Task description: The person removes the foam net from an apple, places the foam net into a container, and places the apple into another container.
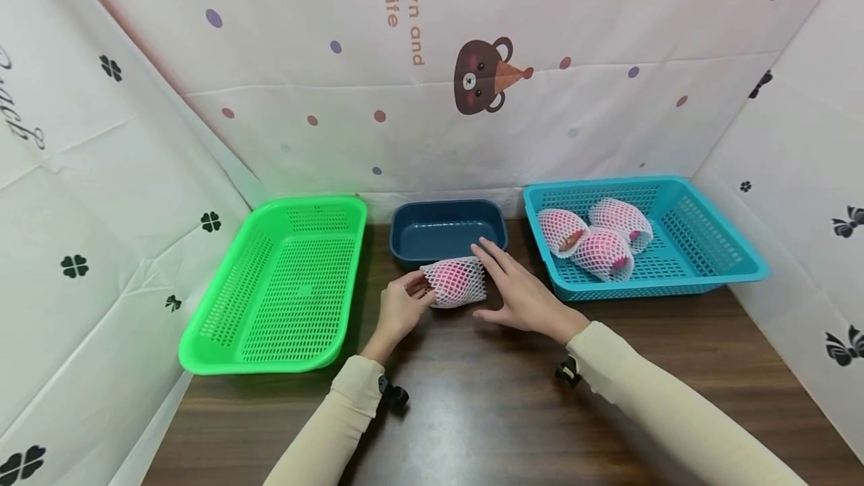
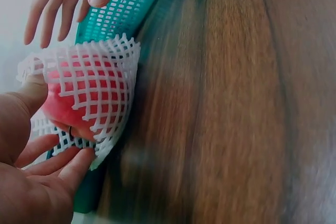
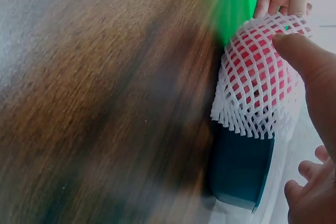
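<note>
A red apple (image 2: pixel 65 100) with a dark stem sits inside a white foam net sleeve (image 1: pixel 472 283), held just above the table in front of the navy tray (image 1: pixel 448 255). My left hand (image 1: pixel 403 307) pinches the sleeve's left end, thumb on one side and fingertips on the other, as the left wrist view shows. On the opposite side, my right hand (image 1: pixel 520 292) is spread with fingers extended. In the right wrist view its thumb (image 3: pixel 294 51) overlaps the net; whether it touches cannot be told.
At the left stands a green perforated basket (image 1: pixel 304 291). A blue perforated basket (image 1: pixel 702 246) at the right holds several net-wrapped fruits (image 1: pixel 603 252). Printed cloth (image 1: pixel 324 141) hangs behind the brown wooden table (image 1: pixel 486 411) and along both sides.
</note>
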Motion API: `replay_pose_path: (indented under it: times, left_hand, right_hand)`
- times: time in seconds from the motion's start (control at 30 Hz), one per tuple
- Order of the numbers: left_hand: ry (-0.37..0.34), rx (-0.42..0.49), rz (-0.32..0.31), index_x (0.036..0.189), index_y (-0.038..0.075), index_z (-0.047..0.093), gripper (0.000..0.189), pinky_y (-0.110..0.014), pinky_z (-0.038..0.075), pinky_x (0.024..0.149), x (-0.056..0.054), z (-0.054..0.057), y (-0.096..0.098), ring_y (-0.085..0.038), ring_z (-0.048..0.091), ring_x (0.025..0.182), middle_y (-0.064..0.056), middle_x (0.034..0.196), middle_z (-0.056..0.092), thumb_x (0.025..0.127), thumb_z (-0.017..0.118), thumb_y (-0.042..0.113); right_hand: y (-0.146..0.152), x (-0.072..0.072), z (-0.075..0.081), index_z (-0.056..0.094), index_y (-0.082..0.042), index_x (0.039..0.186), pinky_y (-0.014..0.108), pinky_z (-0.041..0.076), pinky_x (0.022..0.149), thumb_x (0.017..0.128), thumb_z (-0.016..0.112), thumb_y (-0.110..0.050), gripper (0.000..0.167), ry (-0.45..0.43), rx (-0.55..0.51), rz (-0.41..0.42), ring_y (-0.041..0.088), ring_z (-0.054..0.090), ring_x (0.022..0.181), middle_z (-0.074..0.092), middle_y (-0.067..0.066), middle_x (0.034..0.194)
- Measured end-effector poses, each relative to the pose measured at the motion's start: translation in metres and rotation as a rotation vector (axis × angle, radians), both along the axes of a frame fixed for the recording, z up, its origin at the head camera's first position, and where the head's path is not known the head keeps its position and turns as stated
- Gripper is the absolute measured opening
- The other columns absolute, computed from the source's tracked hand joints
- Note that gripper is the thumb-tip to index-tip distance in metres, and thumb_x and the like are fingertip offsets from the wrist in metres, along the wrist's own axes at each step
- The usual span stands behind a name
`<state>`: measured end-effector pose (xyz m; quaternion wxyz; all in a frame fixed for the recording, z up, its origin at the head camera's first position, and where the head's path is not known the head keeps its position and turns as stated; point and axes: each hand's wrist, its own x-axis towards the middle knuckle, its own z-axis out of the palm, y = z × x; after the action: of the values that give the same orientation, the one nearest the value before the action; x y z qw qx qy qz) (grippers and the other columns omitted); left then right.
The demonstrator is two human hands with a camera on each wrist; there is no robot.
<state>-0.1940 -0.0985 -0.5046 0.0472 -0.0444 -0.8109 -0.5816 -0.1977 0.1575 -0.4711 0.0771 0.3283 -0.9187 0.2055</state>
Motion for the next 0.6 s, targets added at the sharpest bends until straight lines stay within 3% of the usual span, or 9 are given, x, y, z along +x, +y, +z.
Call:
replay_pose_path:
  times: [0.3, 0.6]
  left_hand:
    - [-0.044, 0.031, 0.007, 0.138, -0.009, 0.056, 0.058, -0.042, 0.051, 0.1, -0.001, -0.003, 0.011, -0.038, 0.062, 0.124, -0.029, 0.135, 0.061, 0.086, 0.079, -0.001]
    - [-0.006, -0.01, 0.013, 0.138, -0.009, 0.056, 0.059, -0.044, 0.052, 0.098, -0.002, -0.007, 0.017, -0.039, 0.064, 0.122, -0.029, 0.135, 0.061, 0.083, 0.078, -0.004]
  right_hand:
    - [0.006, 0.001, -0.005, 0.009, -0.019, 0.166, 0.057, 0.038, 0.113, 0.081, 0.086, -0.049, 0.119, -0.01, 0.003, -0.007, 0.034, 0.027, 0.153, 0.011, 0.012, 0.171]
    - [0.012, 0.002, -0.009, 0.01, -0.018, 0.166, 0.06, 0.035, 0.114, 0.081, 0.085, -0.05, 0.119, 0.001, 0.003, -0.024, 0.036, 0.025, 0.153, 0.01, 0.012, 0.172]
